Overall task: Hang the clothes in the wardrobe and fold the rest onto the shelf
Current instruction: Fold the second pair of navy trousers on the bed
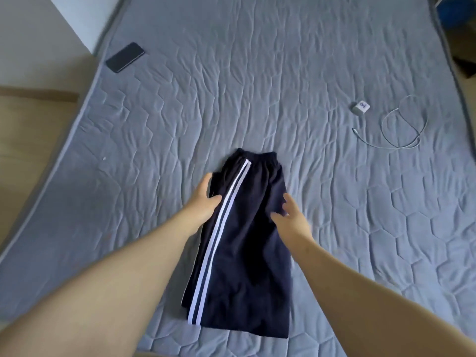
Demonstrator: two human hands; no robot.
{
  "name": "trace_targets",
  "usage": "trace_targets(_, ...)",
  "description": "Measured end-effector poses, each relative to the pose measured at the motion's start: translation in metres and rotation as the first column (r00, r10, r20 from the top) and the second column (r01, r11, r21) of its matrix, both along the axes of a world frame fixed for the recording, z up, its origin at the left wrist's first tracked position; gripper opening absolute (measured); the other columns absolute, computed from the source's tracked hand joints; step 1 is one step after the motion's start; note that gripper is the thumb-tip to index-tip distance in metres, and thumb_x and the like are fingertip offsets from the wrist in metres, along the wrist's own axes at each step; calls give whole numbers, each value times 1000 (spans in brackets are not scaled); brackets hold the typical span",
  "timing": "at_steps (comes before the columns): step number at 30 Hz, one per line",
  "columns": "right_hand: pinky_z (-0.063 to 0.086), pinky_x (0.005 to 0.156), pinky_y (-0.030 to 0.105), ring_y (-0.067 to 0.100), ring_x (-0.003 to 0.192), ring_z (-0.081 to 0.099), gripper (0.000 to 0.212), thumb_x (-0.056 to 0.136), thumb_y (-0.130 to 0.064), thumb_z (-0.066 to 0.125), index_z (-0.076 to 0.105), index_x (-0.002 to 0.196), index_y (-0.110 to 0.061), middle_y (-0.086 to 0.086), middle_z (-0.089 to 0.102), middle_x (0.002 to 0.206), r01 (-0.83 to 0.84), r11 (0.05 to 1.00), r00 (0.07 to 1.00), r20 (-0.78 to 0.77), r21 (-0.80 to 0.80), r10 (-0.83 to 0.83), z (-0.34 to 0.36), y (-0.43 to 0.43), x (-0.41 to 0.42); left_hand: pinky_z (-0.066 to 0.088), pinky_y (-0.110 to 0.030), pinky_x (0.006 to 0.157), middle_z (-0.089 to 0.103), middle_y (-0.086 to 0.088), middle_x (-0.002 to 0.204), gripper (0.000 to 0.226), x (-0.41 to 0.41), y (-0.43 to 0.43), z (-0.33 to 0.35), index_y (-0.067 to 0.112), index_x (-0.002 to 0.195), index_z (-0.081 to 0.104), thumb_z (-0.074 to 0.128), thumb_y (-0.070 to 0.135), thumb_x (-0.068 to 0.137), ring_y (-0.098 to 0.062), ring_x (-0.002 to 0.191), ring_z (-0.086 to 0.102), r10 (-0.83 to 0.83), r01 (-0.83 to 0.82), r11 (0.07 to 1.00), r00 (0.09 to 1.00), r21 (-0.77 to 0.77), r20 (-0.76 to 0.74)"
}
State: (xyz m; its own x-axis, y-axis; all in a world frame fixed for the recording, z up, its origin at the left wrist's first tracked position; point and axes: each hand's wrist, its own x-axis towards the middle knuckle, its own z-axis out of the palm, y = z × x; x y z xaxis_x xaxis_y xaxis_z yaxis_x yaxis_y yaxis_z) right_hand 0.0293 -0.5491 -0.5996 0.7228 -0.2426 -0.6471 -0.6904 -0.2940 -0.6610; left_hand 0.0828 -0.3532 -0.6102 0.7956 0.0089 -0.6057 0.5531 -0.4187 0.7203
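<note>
Pressing flat on the cloth, my left grip lies with its fingers straight along the left edge of the navy trousers and its thumb near the white stripes. It holds nothing. My right grip is spread wide at the right edge, fingers loose. It is a little blurred, so I cannot tell whether it touches the fabric or hangs just above it.

The trousers lie folded lengthwise on the grey mattress, in its near middle, with the waistband at the far end and the hem towards me. I judge this to be the folding part of the task, with the crosswise fold not yet made. No wardrobe or shelf is in view.

The fabric looks soft and slack, so if I lift one end with flat hands, the upper layer may slide off the lower one and the edges will skew. A pinch on only one layer would pull the fold open. A loose bundle could fall apart on the way to the shelf.

A phone lies at the far left. A charger plug and its cable lie well apart to the right.
</note>
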Motion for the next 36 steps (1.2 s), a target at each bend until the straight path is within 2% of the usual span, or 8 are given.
trace_targets(3, 42, 61, 13, -2, 76, 52, 61, 91, -24, 53, 26, 144, -37, -11, 46, 130, -16, 1000, 992, -125, 17, 18, -39, 6, -36, 25, -24, 97, 26, -2, 152, 59, -39, 10, -44, 29, 147, 19, 46, 13, 96, -20, 136, 29, -1, 5, 999, 996, 45, -87)
trace_targets(8, 46, 93, 37, 20, 111, 52, 63, 85, -24, 59, 31, 141, -31, -2, 45, 138, -12, 999, 953, -301, -31, 2, -88, 10, -98, 37, -33, 100, 28, -3, 151, 63, -105, 26, -103, 24, 145, 24, 55, 15, 91, -24, 131, 38, -18, 74, 976, 963, 203, -268)
trace_targets(13, 37, 104, 47, 31, 124, 43, 78, 78, -25, 66, 24, 144, -26, 4, 33, 144, 39, 974, 912, -391, -222, -126, -120, 6, -139, 38, -25, 66, 57, 0, 126, 62, -157, 40, -134, 27, 141, 28, 54, 12, 87, -17, 82, 52, -1, 108, 921, 961, 374, -275)
trace_targets(19, 44, 97, 43, 31, 111, 55, 52, 82, -23, 67, 41, 127, -12, 10, 57, 123, 244, 966, 872, -417, -86, -257, -140, 19, -165, 37, -28, 68, 58, -9, 109, 38, -188, 44, -140, 10, 113, 51, 68, 17, 80, -23, 84, 51, -7, 67, 869, 992, 490, -124)
trace_targets(25, 49, 81, 42, 27, 92, 57, 22, 83, -23, 60, 46, 97, -16, 5, 58, 104, 165, 949, 919, -307, -270, -248, -135, 24, -174, 43, -34, 77, 53, -12, 118, 35, -204, 35, -125, 6, 114, 51, 65, 14, 82, -26, 97, 51, 14, 46, 828, 995, 559, -103)
trace_targets(27, 47, 70, 31, 20, 84, 56, 22, 83, -17, 62, 46, 97, -19, 2, 60, 100, 224, 964, 919, -297, -144, -258, -132, 26, -177, 43, -39, 88, 54, -9, 121, 38, -207, 36, -124, 8, 119, 51, 63, 16, 85, -28, 108, 52, -40, 100, 811, 992, 576, -116)
trace_targets(30, 48, 79, 33, 20, 90, 57, 31, 81, -13, 66, 47, 103, -23, -3, 60, 96, 279, 960, 896, -360, -2, -261, -130, 27, -181, 44, -37, 82, 56, -11, 118, 36, -211, 37, -121, 7, 121, 50, 61, 15, 87, -31, 103, 55, -38, 79, 817, 996, 571, -84)
trace_targets(36, 45, 77, 32, 22, 83, 57, 18, 84, -15, 62, 55, 101, -14, 0, 60, 82, 230, 972, 846, -485, -38, -219, -133, 21, -191, 43, -36, 77, 60, -11, 99, 27, -219, 53, -128, 8, 116, 46, 46, 26, 96, -33, 94, 58, -71, 257, 823, 931, 506, -358)
